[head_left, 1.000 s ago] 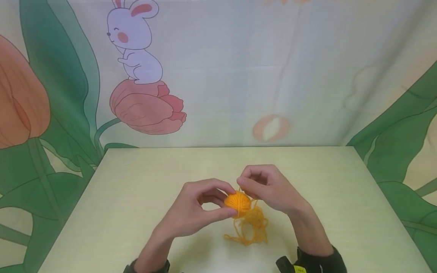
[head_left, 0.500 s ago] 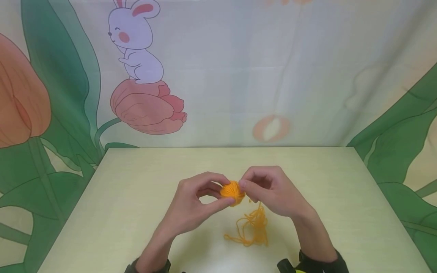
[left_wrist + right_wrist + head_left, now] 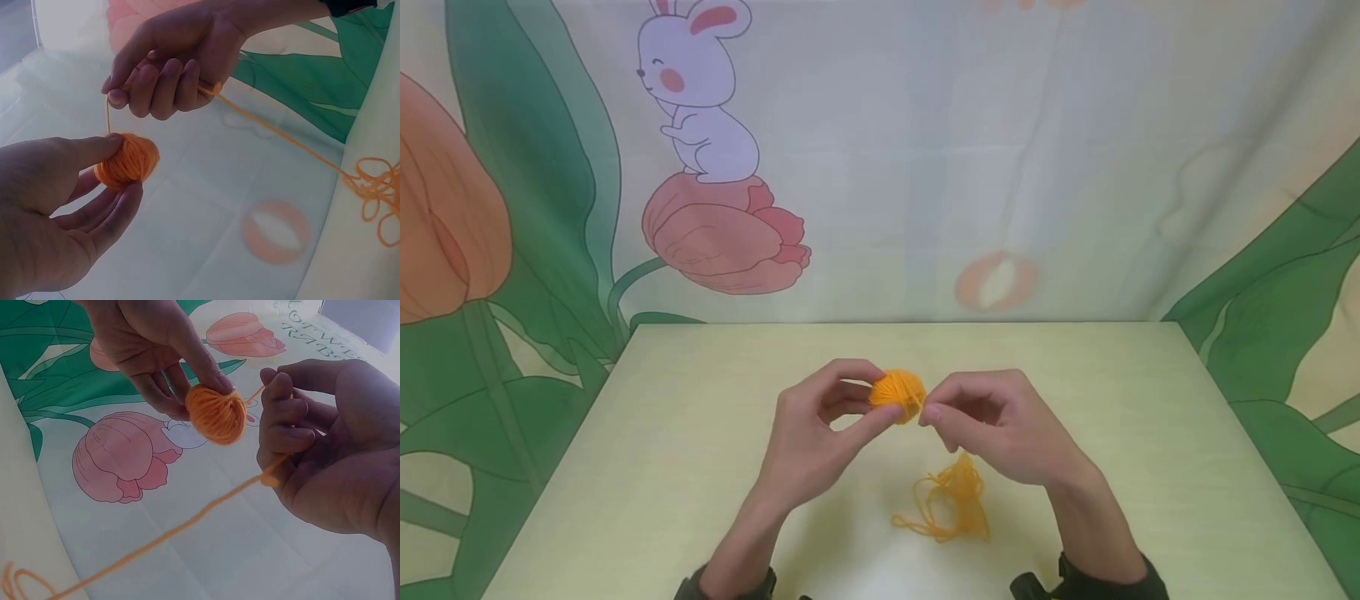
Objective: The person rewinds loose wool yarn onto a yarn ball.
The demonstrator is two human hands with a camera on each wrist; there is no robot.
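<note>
A small orange ball of yarn (image 3: pixel 897 395) is held above the table between the thumb and fingers of my left hand (image 3: pixel 816 437). Just to its right, my right hand (image 3: pixel 1003 425) pinches the yarn strand between thumb and forefinger. In the left wrist view a short taut length (image 3: pixel 108 115) runs from the ball (image 3: pixel 140 159) to that pinch. The strand passes through the right hand's curled fingers and leaves as a tail (image 3: pixel 206 512) in the right wrist view. It leads down to a loose heap of yarn (image 3: pixel 958 496) on the table.
The pale table (image 3: pixel 700 400) ends at a curtain (image 3: pixel 880 167) printed with a rabbit and tulips. Dark cuffs (image 3: pixel 1105 583) show at both wrists. Shadows of the arms fall on the tabletop near the front.
The left hand has lifted the ball up and to the left, away from the loose heap, and the ball has turned. The right hand has shifted slightly right and down, still pinching the strand.
</note>
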